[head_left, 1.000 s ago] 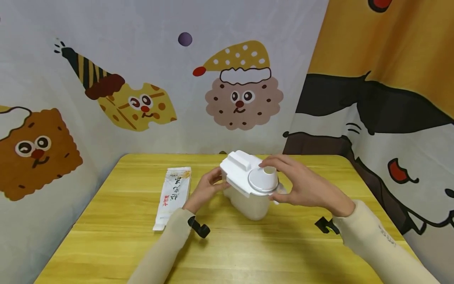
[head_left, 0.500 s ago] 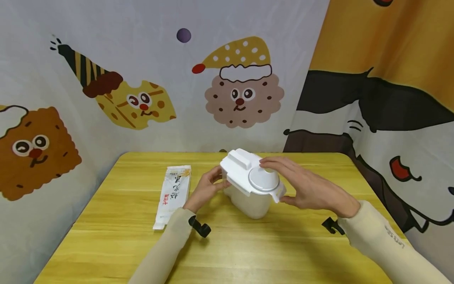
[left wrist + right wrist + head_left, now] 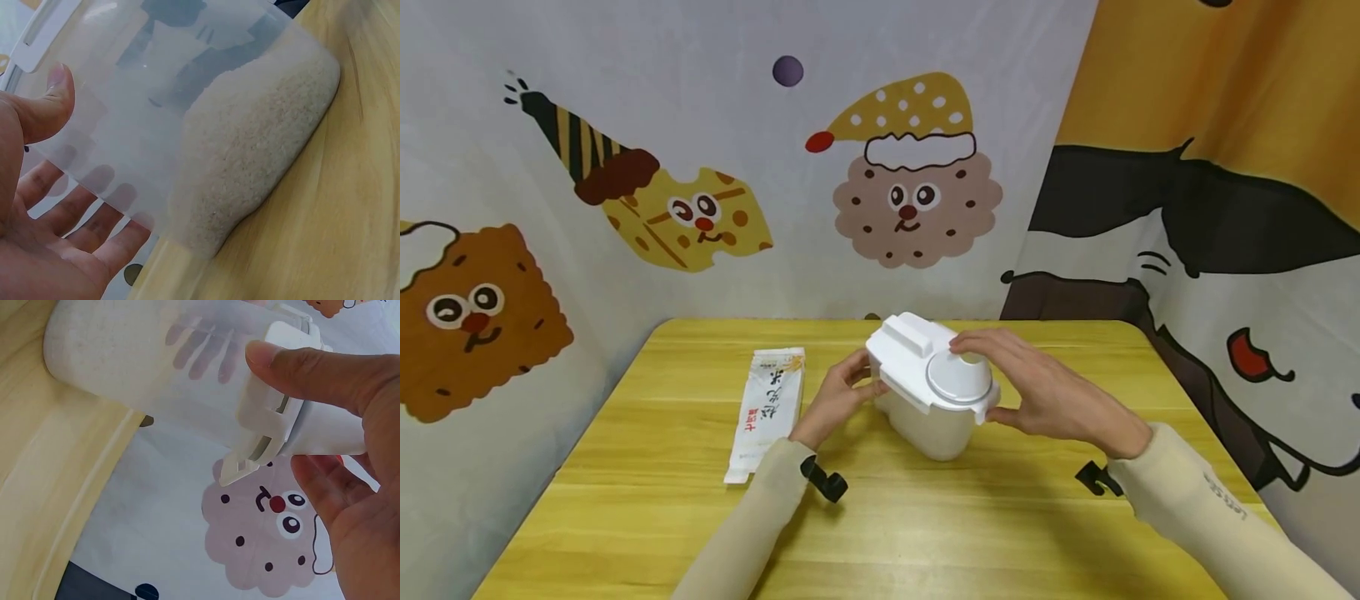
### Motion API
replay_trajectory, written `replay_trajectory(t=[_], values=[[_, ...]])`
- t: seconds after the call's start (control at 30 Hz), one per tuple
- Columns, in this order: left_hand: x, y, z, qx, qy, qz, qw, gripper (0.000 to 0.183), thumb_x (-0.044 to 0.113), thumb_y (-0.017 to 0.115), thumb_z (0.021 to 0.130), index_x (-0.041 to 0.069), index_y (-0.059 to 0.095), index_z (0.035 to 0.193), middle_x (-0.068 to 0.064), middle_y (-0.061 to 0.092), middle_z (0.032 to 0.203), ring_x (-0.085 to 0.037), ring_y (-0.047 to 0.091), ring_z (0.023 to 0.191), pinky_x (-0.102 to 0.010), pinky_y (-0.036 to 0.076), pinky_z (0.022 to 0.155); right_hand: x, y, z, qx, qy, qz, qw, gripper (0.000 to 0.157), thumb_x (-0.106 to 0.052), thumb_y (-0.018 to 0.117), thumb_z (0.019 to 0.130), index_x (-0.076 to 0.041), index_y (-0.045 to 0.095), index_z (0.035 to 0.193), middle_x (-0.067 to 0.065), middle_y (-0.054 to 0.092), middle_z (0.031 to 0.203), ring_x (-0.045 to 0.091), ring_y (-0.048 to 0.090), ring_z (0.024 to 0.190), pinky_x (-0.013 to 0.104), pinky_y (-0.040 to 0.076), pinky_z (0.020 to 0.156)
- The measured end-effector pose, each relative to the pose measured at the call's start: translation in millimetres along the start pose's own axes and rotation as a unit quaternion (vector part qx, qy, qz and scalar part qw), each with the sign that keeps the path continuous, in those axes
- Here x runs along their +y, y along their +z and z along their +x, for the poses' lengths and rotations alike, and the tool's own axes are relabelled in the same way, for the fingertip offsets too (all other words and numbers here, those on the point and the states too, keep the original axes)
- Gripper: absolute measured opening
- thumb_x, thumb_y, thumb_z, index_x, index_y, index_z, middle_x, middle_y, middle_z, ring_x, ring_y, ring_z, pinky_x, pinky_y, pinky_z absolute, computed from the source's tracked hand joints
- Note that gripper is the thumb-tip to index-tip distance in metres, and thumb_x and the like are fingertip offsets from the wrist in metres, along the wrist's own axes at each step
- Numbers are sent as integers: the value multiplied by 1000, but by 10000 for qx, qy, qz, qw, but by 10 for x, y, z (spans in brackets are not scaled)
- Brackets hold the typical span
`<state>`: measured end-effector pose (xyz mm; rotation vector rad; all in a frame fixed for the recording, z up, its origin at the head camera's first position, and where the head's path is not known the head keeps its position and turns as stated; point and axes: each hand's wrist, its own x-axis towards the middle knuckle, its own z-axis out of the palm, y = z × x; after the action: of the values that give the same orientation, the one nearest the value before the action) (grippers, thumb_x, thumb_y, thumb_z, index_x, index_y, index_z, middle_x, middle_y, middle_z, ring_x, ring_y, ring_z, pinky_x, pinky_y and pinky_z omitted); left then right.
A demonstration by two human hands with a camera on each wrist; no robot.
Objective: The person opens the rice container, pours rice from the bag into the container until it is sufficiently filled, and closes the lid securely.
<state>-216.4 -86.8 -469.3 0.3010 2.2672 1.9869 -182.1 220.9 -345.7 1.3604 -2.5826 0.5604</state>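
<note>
A translucent storage container (image 3: 934, 435) with a white lid (image 3: 895, 357) stands on the table, holding rice (image 3: 250, 137) heaped low inside. My left hand (image 3: 837, 402) grips its left end, thumb on the near wall and fingers spread along the other side. My right hand (image 3: 1048, 390) spans the lid's round white cap (image 3: 958, 379). In the right wrist view, its thumb presses a white side latch (image 3: 265, 394) while the fingers reach behind the cap. Another latch tab (image 3: 239, 469) sticks out from the rim in that view.
A white printed packet (image 3: 767, 412) lies on the wooden table (image 3: 925, 533), left of my left hand. A cartoon-print curtain (image 3: 715, 75) hangs behind the table and on both sides.
The latch at the container's right end, flared outward earlier, now sits lower against the rim. My right thumb has moved in onto it. The left hand keeps its grip.
</note>
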Motion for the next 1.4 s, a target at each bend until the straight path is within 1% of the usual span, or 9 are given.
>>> replay_trajectory(t=[0.33, 0.5, 0.67, 0.8, 0.9, 0.97, 1.13, 1.2, 1.4], values=[[5, -10, -17, -23, 85, 45, 10000, 54, 14, 76, 93, 23, 58, 143, -4, 62, 143, -28, 57, 134, -49, 50, 111, 41, 68, 31, 395, -233, -235, 9987, 93, -12, 98, 64, -18, 51, 143, -2, 54, 145, 18, 51, 133, 44, 55, 105], [7, -2, -19, -36, 55, -1, 10000, 55, 15, 76, 93, 23, 57, 143, -3, 61, 145, -29, 55, 136, -50, 48, 113, 49, 63, 31, 348, -175, -190, 9991, 92, -12, 98, 64, -19, 51, 143, -4, 54, 146, 17, 50, 134, 43, 53, 108], [9, -5, -28, -166, 42, 35, 9998, 59, 20, 76, 93, 24, 54, 147, -2, 58, 149, -29, 52, 140, -51, 45, 116, 57, 21, 9, 155, -61, 136, 9998, 89, -13, 96, 69, -21, 50, 145, -6, 51, 149, 17, 47, 138, 44, 52, 111], [0, -25, -49, -187, 145, -3, 9997, 62, 18, 78, 92, 23, 52, 148, -5, 56, 150, -31, 52, 139, -49, 48, 114, 68, -16, 10, 116, -104, 458, 9988, 82, -17, 92, 76, -21, 50, 146, -6, 51, 150, 16, 47, 139, 46, 50, 112], [-14, -25, -85, -127, 291, -59, 9995, 68, 14, 82, 88, 21, 51, 149, -8, 54, 149, -32, 53, 137, -49, 49, 114, 82, -27, 34, 175, -185, 625, 9977, 73, -20, 88, 83, -19, 51, 146, -5, 53, 149, 15, 50, 136, 42, 52, 109], [-20, -3, -115, -91, 374, 68, 9992, 74, 16, 85, 86, 22, 48, 150, -8, 53, 148, -32, 53, 136, -49, 49, 114, 94, -30, 47, 239, -179, 766, 9966, 70, -20, 85, 85, -16, 52, 146, -2, 55, 147, 14, 53, 134, 38, 55, 105], [-8, 97, -171, 46, 516, 408, 9978, 83, 28, 89, 82, 23, 44, 151, -6, 53, 145, -29, 52, 134, -54, 46, 115, 129, -31, 54, 329, -53, 1037, 9941, 64, -17, 85, 86, -16, 56, 143, -2, 60, 142, 12, 57, 129, 32, 59, 98], [-2, 128, -179, 130, 547, 436, 9975, 82, 28, 89, 82, 23, 44, 151, -6, 54, 145, -30, 52, 134, -55, 46, 114, 138, -26, 53, 360, -37, 1089, 9934, 61, -16, 85, 85, -17, 58, 140, -3, 62, 140, 13, 58, 128, 31, 60, 97], [-13, 135, -158, 192, 658, 561, 9961, 80, 24, 87, 84, 22, 44, 152, -5, 54, 148, -30, 53, 134, -52, 48, 113, 98, -6, 58, 521, 105, 1351, 9894, 57, -17, 86, 84, -18, 63, 135, -2, 65, 135, 14, 62, 121, 38, 62, 93]])
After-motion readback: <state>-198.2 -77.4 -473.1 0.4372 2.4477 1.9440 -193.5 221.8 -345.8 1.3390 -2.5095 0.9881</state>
